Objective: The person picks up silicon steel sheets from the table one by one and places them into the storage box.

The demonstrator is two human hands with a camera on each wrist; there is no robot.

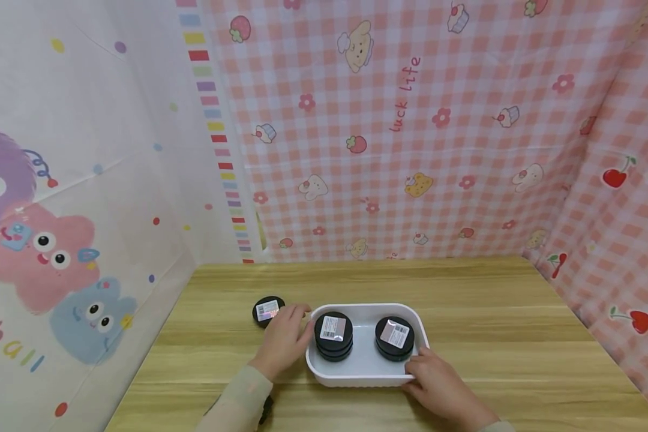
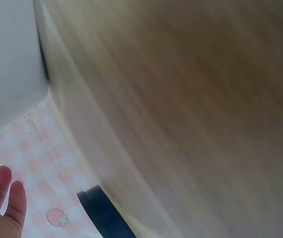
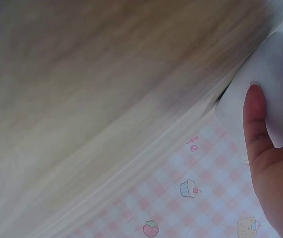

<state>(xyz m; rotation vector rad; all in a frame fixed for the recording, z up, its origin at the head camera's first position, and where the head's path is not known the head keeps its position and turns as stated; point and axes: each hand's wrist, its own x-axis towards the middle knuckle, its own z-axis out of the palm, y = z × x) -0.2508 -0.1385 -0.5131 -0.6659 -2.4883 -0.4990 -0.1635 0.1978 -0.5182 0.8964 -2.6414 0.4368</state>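
A white rectangular bin with rounded corners (image 1: 367, 380) stands on the wooden table. Inside it on the left is a stack of round black flat containers (image 1: 333, 332) with a barcode label on top. Another short stack of black containers (image 1: 395, 339) sits at the bin's right. My right hand (image 1: 443, 384) holds the bin at its front right corner, fingers over the rim; in the right wrist view one digit (image 3: 256, 116) lies along the outer wall. My left hand (image 1: 285, 341) is beside the bin's left end, fingers loosely extended and holding nothing.
One labelled black disc-shaped container (image 1: 267, 310) lies on the table (image 1: 480, 288) behind my left hand, partly covered by it. A small black item (image 1: 266, 410) shows beside my left sleeve. Printed cloth hangs (image 1: 389, 150) at the table's back and both sides.
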